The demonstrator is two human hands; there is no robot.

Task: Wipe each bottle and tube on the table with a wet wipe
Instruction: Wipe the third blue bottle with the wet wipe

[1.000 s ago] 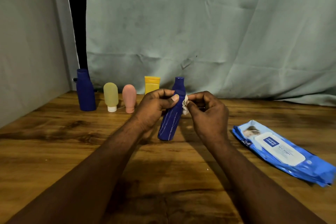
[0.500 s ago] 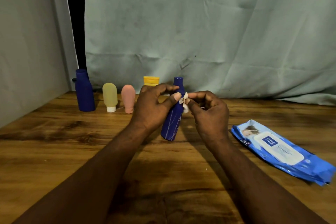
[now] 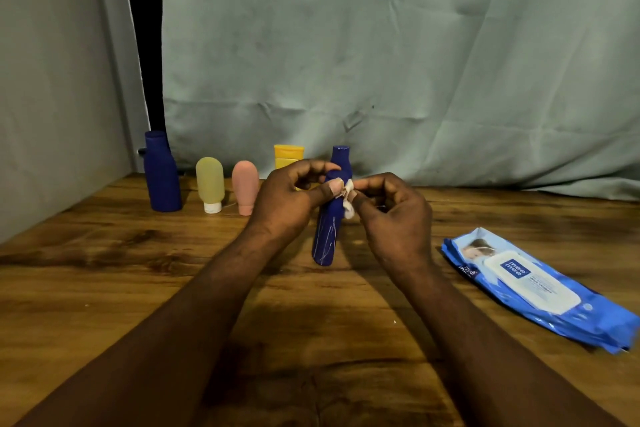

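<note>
Count: 2 dark blue bottles, 3 tubes (yellow-green, pink, yellow), 1 wipe, 1 wipes pack. Left grip (image 3: 291, 201) curled round the upper part of the held blue bottle (image 3: 325, 239), thumb across its front. Right grip (image 3: 394, 215) pinches the small white wipe (image 3: 348, 206) against the bottle's right side, just below the neck. Bottle slightly tilted, mid-table (image 3: 104, 288); whether its base touches the table, cannot tell. Far left row: second blue bottle (image 3: 162, 177), yellow-green tube (image 3: 209, 184), pink tube (image 3: 245, 185); yellow tube (image 3: 288, 154) partly hidden behind left grip. Wipes pack (image 3: 540, 291) lies flat at right, well apart.
</note>
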